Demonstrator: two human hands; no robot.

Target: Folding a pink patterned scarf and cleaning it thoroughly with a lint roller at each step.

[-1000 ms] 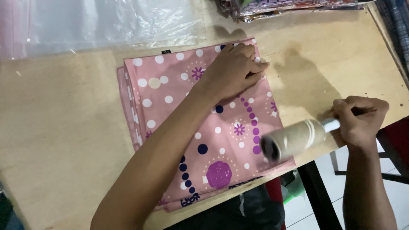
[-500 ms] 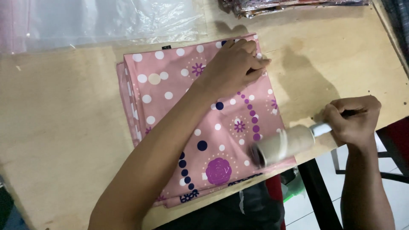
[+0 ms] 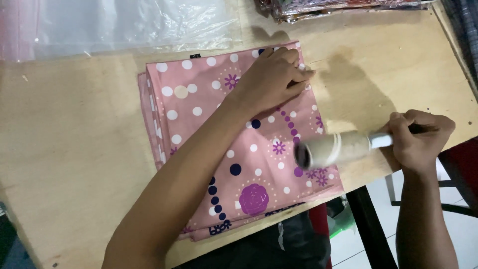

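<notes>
A folded pink cloth (image 3: 209, 124) with white dots, dark blue dots and purple flowers lies flat on a wooden table (image 3: 69, 149). My left hand (image 3: 274, 79) presses down on the cloth's far right corner, fingers flat and close together. My right hand (image 3: 416, 139) grips the handle of a lint roller (image 3: 333, 149). The roller's pale drum rests on the cloth's right edge, near its lower corner. My left forearm crosses the cloth diagonally and hides part of the pattern.
Clear plastic bags (image 3: 129, 25) lie along the table's far edge. A stack of packed patterned cloths (image 3: 338, 7) sits at the far right. The table's right edge drops to a tiled floor and a dark table leg (image 3: 368, 224).
The roller has slid along the cloth's right edge, first toward the near corner, then back a little farther away. My left hand stays pressed on the far corner.
</notes>
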